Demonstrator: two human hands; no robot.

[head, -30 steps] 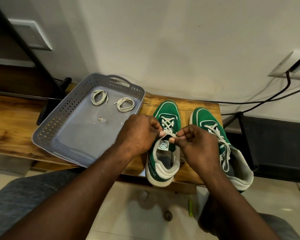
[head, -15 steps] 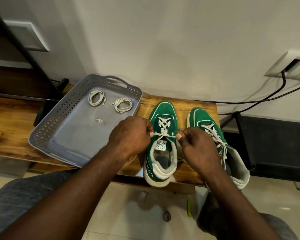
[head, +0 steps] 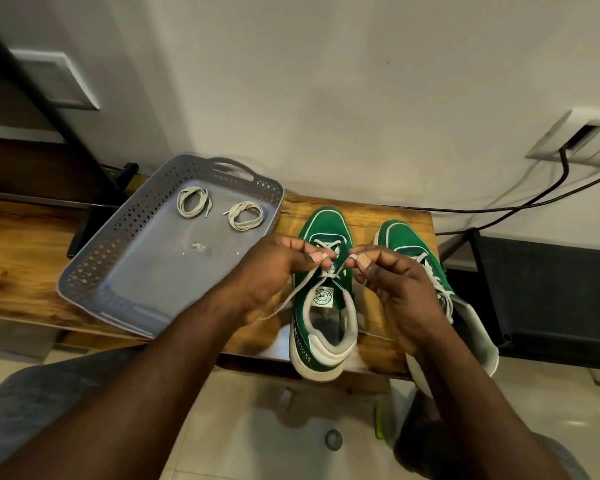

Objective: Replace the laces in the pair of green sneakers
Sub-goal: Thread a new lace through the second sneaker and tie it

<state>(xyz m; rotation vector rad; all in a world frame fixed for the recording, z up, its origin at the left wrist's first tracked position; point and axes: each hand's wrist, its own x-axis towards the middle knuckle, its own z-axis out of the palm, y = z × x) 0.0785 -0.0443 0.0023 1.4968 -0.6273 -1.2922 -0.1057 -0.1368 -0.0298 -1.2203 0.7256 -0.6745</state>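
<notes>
While both hands close over its upper eyelets, the left green sneaker [head: 323,296] stands on the wooden tabletop [head: 364,216] with its toe toward the wall and its heel jutting just past the near edge. Its white lace [head: 329,271] is crossed through the eyelets and gathered just above the round tongue label. The left hand [head: 274,271] has a tight grip: thumb and forefinger pinch one strand of that lace, the other fingers curl into the palm, and the loose end trails down and to the left from under the hand. The right hand [head: 399,285] mirrors it from the other side, its fingertips nipping the opposite strand with the remaining fingers folded in. The two grips sit close together above the tongue, nearly touching.

Just beside, to the right, stands the right green sneaker [head: 407,242], partly hidden by the right hand; it is laced in white, with loose lace lying along its side, and its heel also overhangs the edge.

Left of the shoes, a grey perforated tray [head: 160,278] rests at an angle on the tabletop, its near corner under the left forearm. At its far end lie two coiled laces [head: 192,201] [head: 246,216], apart from each other, and a small pale scrap [head: 196,245] lies nearer the middle.

Behind, black cables [head: 499,206] run along the wall to a white socket [head: 575,140].
</notes>
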